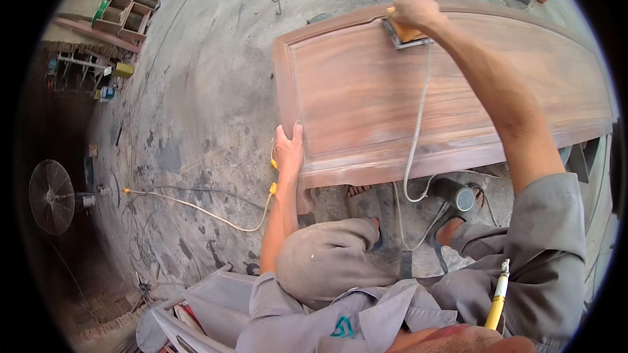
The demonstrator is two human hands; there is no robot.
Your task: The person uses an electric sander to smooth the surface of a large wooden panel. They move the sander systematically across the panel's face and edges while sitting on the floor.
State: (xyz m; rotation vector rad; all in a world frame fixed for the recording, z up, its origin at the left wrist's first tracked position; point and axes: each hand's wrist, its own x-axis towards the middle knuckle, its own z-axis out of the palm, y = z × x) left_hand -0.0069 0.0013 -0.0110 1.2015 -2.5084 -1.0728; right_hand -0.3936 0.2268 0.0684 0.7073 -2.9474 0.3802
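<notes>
An arched, framed wooden panel [392,98], shaped like a headboard, lies before me with pale dust over its reddish-brown face. My right hand [417,10] reaches across to its far edge and is closed on an orange electric sander [404,34]. The sander's flat pad rests on the wood at the far moulding. From it a white cord [418,117] runs back over the panel and down by my feet. At the left end my left hand [288,149] grips the frame's edge, thumb on top; its other fingers are partly hidden.
A pale extension cord with yellow connectors [273,189] crosses the concrete floor [196,104] on the left towards a round fan [52,197]. A grey cylinder [463,198] stands between my feet. Wooden shelving frames [124,16] are far left; a grey wooden piece [219,304] sits near left.
</notes>
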